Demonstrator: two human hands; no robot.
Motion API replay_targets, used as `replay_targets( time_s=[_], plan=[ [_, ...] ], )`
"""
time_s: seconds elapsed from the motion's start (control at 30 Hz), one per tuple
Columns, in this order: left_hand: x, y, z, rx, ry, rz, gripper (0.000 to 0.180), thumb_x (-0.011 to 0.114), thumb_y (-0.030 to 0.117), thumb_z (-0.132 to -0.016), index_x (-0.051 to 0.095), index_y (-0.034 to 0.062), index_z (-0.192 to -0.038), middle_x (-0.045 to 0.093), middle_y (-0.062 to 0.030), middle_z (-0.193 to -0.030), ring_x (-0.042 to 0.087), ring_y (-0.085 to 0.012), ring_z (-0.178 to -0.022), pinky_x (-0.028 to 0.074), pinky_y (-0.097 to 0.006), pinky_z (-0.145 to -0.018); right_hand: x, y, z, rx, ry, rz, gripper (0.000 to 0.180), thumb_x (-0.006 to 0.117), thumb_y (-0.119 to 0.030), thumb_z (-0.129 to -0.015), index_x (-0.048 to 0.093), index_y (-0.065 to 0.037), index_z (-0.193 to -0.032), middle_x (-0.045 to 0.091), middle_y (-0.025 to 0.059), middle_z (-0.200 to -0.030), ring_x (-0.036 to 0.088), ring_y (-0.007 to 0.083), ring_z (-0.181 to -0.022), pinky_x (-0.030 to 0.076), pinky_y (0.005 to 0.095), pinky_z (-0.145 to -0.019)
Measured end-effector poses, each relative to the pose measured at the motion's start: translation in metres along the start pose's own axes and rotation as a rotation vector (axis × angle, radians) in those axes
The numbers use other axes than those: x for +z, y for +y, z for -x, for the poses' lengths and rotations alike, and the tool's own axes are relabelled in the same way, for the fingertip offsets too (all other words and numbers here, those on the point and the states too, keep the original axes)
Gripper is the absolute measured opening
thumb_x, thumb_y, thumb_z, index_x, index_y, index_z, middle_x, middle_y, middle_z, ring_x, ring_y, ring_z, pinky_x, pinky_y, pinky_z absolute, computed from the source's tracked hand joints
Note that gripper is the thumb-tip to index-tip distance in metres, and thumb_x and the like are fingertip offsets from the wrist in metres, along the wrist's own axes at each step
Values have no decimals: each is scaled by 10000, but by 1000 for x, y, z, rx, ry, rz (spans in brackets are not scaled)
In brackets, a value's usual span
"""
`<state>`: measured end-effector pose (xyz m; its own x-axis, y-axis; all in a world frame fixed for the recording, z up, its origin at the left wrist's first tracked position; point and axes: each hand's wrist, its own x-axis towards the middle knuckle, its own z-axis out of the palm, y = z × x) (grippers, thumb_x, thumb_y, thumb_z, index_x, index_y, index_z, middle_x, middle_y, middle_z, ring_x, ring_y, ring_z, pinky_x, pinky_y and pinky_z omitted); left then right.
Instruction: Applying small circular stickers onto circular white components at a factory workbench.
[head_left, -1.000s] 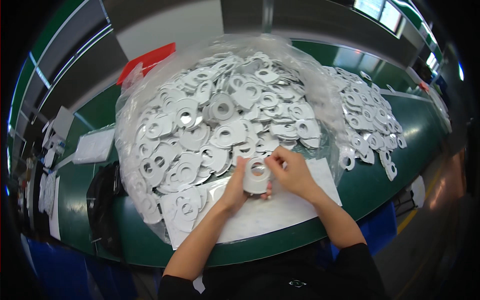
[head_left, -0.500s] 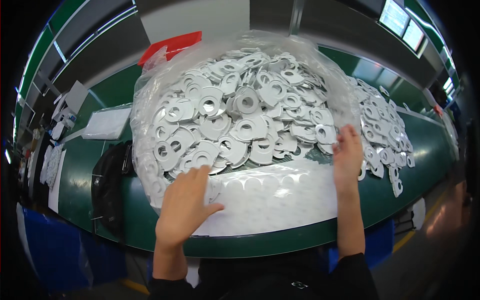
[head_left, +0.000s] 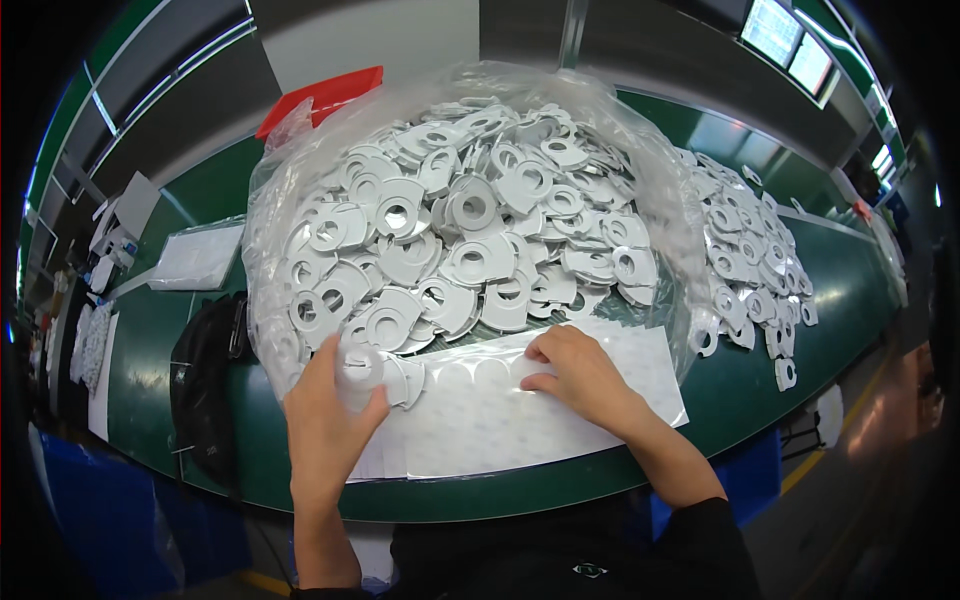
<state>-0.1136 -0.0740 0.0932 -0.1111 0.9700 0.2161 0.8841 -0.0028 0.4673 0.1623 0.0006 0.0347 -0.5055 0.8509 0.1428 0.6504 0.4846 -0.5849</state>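
Hands over counter [head_left: 820, 330]: left hand [head_left: 325, 425] pinching a ring [head_left: 360, 368], right hand [head_left: 580, 375] flat, empty, on sheet [head_left: 480, 420]. Best kept pressed while peeling.

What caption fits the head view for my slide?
Left hand lifts a white ring part from the bagged pile; right hand presses the sticker sheet.

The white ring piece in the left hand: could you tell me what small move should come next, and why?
Probably bring the white ring piece in the left hand across to the white sheet, near the right hand. The right fingertips already press on one of the sheet's round patches, as if readying it.
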Motion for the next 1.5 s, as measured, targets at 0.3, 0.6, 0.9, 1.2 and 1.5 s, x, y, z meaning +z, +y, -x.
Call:
replay_targets(
  time_s=[0.3,0.6,0.9,1.2,1.5],
  plan=[
    [95,72,-55,-334,-593,1969,550,350,348,-890,374,16,-1328,549,-188,-1165,581,-269,-953,479,-351,-758,-2,2,-7,21,-135,-19,305,756,-152,-676,575,-1,-869,568,148,-933,537,323,-925,444,394,-810],
    [146,49,-57,-516,-642,2162,656,195,586,-950,462,63,-1242,594,-149,-982,585,-227,-830,438,-295,-582,7,-3,6,-187,23,22,180,691,-98,-722,581,-63,-860,562,92,-871,546,282,-871,465,379,-734],
    [143,57,-56,-587,-583,2046,651,167,559,-963,471,43,-1220,579,-188,-1068,567,-279,-947,478,-370,-717,-30,-19,6,-379,120,-442,194,690,47,-698,592,-61,-827,632,55,-814,577,166,-671,461,265,-596],
    [135,67,-49,-458,-761,1770,706,107,619,-935,509,65,-1110,614,-103,-896,612,-211,-782,434,-279,-572,4,-4,-12,175,404,-1146,162,652,-13,-829,523,5,-926,599,63,-797,545,79,-569,470,213,-502],
    [137,67,-47,-433,-736,1757,709,104,621,-935,515,61,-1073,616,-104,-887,610,-199,-770,439,-277,-571,12,0,-15,198,411,-1078,168,655,-30,-832,519,3,-924,592,59,-789,514,55,-528,438,186,-440]
  ],
)
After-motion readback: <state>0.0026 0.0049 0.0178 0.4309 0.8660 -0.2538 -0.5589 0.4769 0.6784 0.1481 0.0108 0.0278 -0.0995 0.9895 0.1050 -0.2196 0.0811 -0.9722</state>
